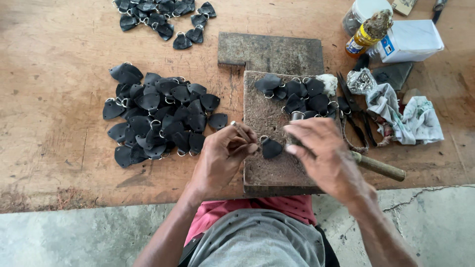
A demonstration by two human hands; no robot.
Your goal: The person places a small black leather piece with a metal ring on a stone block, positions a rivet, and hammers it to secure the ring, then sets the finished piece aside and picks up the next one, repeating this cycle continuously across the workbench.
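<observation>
A large pile of black leather tabs (161,118) is lying beside the wooden block (277,163) — a smaller batch (299,96) is waiting on it. The left hand (220,158) is pinching a thin punch (242,131) over one tab (270,147); the right hand (324,151) is gripping a hammer handle (378,167)

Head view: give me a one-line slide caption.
Left hand holds a thin punch beside a black leather piece on a wooden block; right hand grips a wooden-handled tool.

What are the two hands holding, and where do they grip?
The left hand pinches a thin metal punch near its lower end, over a black leather piece. The right hand grips a hammer's wooden handle.
</observation>
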